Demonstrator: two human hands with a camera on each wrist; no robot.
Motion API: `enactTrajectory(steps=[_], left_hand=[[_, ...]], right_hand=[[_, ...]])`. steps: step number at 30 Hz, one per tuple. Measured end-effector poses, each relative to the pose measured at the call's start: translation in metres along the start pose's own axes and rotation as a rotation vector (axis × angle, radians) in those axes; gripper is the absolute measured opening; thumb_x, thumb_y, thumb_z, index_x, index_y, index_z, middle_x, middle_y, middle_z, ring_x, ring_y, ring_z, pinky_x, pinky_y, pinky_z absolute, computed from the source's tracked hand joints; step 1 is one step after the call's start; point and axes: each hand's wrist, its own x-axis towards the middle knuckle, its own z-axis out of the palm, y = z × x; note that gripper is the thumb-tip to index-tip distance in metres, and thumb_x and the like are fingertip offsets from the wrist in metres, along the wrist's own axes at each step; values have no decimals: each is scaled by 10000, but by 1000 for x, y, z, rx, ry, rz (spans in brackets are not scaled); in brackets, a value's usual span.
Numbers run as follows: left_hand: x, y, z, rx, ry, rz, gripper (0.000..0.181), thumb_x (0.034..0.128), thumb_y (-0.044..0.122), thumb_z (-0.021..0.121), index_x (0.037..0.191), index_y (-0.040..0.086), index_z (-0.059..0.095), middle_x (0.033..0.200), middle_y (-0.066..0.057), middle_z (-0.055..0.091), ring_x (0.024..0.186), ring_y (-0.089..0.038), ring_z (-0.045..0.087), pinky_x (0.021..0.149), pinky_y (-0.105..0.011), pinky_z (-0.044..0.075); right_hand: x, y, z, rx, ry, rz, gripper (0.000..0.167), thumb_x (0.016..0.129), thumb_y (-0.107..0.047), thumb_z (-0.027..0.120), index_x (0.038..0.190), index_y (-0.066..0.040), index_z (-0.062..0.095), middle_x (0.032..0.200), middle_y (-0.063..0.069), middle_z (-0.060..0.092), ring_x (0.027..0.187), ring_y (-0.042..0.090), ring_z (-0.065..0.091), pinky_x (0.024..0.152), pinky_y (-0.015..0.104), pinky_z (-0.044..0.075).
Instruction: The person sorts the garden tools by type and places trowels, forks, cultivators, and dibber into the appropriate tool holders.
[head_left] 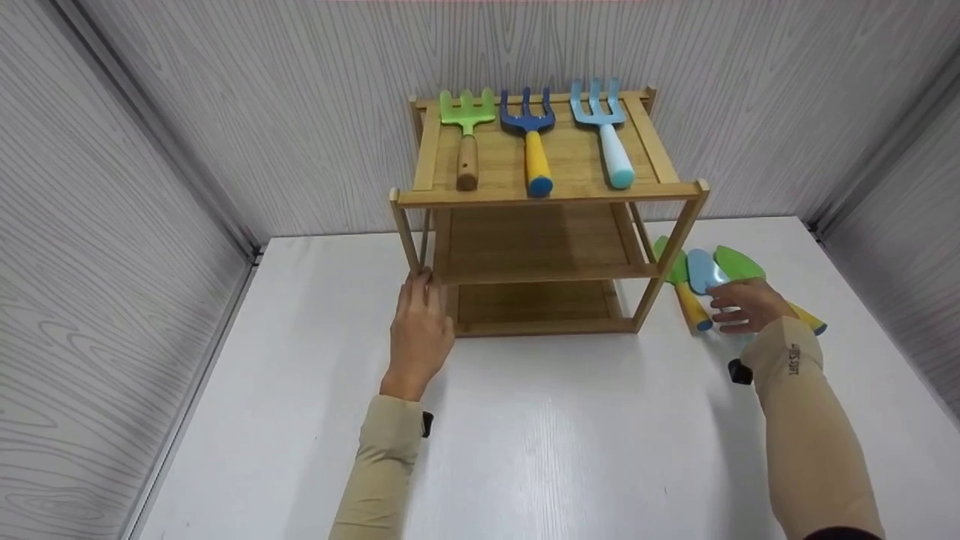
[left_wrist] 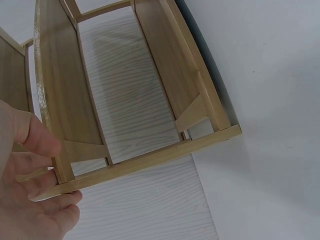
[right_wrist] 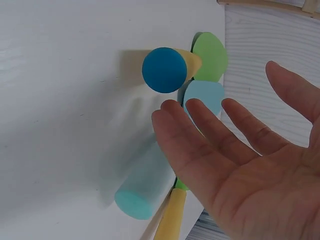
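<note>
My left hand [head_left: 421,330] grips the front left post of a three-tier wooden shelf [head_left: 544,275]; in the left wrist view the thumb and fingers of my left hand [left_wrist: 37,175] lie around the shelf's wooden frame [left_wrist: 145,159]. My right hand [head_left: 748,304] is over the garden shovels right of the shelf, its fingers apart and holding nothing. Under it in the right wrist view, where my right hand [right_wrist: 235,155] shows its palm, are a light blue shovel with a pale handle [right_wrist: 145,185], a green one with a blue-ended yellow handle [right_wrist: 165,70], and another yellow handle [right_wrist: 171,215].
On the shelf's top tier lie three hand forks: green with a brown handle [head_left: 468,161], dark blue with a yellow handle [head_left: 537,161], and light blue [head_left: 616,156]. The shelf stands on a white table [head_left: 540,435] near a wood-grain back wall [head_left: 337,112], with side walls left and right.
</note>
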Motion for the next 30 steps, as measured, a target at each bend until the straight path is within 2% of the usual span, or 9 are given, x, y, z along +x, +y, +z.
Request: enactTrajectory(steps=[5,12,21,25,30], left_hand=[[1,1,-1,-24,-34,-23,534,877,-92,598,1392,-160,474,1398,-297,473,1332,-486,427,1080,-526,428],[0,0,0,-23,-21,-19,532,868,-105,589,1385,-163,477,1391,-299,474,1328,-483,435,1083,-517,428],[1,0,-1,-19,-27,-28,517,874,-91,605,1373,-158,489,1393,-298,475,1329,-482,438,1052,-502,464],[0,0,-1,-24,-32,-34,516,877,-90,605,1375,-151,487,1398,-293,471,1334,-478,432,1043,-502,472],[0,0,-2,-19,-36,-32,521,869,-99,613,1372,-152,489,1395,-294,473,1327,-480,438,1050,-503,466]], right_hand=[[5,5,3,45,14,33,412,1035,-281,570,1357,-47,462,1598,271,250,1325,357,443,1109,459,418],[9,8,9,74,55,46,394,1021,-271,608,1336,-61,500,1442,208,430,1165,294,563,1060,455,471],[13,8,14,159,64,90,292,1025,-255,603,1262,-107,516,1500,205,372,1231,304,499,1082,452,450],[16,10,15,164,79,103,266,1029,-218,588,1259,-107,513,1442,173,417,1175,276,519,1064,433,469],[21,12,16,153,87,97,311,1029,-202,583,1311,-86,520,1389,143,446,1100,243,539,1027,409,499]])
